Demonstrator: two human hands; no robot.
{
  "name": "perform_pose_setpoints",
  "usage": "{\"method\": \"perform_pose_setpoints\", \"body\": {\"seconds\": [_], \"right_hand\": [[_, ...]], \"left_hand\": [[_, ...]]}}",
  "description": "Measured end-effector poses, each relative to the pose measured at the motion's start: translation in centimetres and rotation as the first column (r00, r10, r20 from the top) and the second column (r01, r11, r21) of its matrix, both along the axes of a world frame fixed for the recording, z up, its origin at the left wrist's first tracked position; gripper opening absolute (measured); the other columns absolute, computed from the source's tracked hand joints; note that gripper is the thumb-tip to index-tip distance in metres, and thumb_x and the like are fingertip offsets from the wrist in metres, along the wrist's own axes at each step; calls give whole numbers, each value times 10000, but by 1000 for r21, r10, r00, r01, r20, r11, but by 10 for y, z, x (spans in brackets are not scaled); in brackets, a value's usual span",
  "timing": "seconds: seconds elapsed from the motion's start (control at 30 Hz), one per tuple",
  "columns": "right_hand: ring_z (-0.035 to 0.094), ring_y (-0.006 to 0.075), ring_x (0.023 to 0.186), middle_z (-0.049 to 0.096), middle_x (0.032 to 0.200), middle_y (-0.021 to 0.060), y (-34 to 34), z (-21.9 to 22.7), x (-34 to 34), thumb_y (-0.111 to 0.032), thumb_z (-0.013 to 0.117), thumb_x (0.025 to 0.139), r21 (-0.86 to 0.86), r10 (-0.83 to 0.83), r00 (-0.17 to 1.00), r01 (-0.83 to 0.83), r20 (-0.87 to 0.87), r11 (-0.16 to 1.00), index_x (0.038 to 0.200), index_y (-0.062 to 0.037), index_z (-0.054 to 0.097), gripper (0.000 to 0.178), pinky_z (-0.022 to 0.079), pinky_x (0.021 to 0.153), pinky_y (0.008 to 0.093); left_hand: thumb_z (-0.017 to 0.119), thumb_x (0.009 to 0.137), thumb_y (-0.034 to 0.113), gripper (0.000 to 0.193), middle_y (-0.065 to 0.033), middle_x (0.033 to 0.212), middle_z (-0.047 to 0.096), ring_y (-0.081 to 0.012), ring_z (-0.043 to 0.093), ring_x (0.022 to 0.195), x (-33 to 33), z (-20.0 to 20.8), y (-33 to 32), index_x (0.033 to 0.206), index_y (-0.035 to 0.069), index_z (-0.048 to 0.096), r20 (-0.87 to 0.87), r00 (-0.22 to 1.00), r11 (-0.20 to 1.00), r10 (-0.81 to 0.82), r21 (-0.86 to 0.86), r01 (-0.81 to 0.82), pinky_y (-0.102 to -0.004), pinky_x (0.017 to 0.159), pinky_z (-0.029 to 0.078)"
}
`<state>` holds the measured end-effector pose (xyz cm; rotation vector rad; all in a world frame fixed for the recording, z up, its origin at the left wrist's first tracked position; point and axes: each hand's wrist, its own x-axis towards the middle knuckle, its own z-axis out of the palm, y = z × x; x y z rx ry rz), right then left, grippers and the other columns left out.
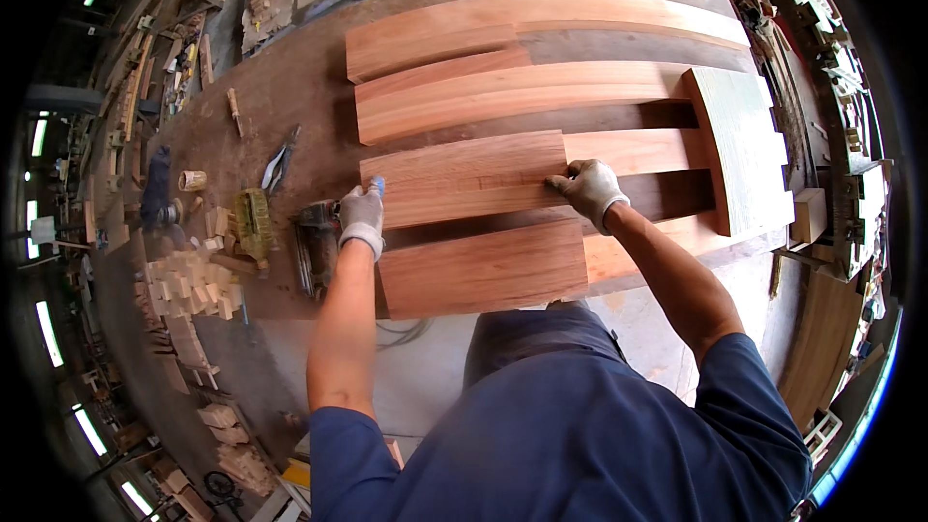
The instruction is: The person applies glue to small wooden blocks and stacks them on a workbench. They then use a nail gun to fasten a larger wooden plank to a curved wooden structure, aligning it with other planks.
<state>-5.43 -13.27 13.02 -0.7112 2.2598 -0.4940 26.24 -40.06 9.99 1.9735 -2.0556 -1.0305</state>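
Note:
A short reddish wooden board (464, 179) lies lengthwise before me, over a longer plank (633, 150) that shows past its right end. My left hand (362, 217), in a pale work glove, grips the board's left end. On its right end, my gloved right hand (594, 191) closes with thumb and fingertips at the edge. Closer to me is a second short board (483, 271) on another long plank (652, 244). Beyond are further long planks (522, 97). A pale, wide timber piece (744, 150) lies crosswise over the planks' right ends.
The brown worktable (300, 97) carries a dark nail gun (314, 246) beside my left hand. Farther left are pliers-like tools (280, 159), a yellowish coil or brush-like item (253, 222), a small cup (193, 180) and a pile of wood blocks (193, 285). A cluttered bench (860, 184) runs along the right.

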Motion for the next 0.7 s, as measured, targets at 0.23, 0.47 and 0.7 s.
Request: {"method": "perform_pose_setpoints", "body": {"seconds": [0.23,0.47,0.7], "right_hand": [[711,239,634,734,694,144,-2,-5,-4,-434,844,947,12,0,1000,0,24,1000,911,2,806,439,581,660,408],[749,272,690,753,711,152,-5,-17,-14,-470,835,937,43,18,998,-20,59,999,848,-15,802,464,604,719,415],[782,296,735,766,713,144,-15,11,-10,-496,807,948,104,75,996,-80,54,991,781,-39,796,486,623,782,430]], "left_hand": [[710,1047,474,539,-332,1122,763,-479,727,1079,-1,6,0,1100,-60,766,153,987,999,-39,-31,45,-481,956,532],[694,1032,551,583,-308,1143,770,-492,721,1120,-4,14,0,1095,-21,786,274,960,996,-55,-56,73,-503,985,536],[674,1026,585,582,-292,1136,772,-501,715,1123,13,-9,-24,1055,19,806,377,909,975,-179,-54,214,-527,982,545]]}}
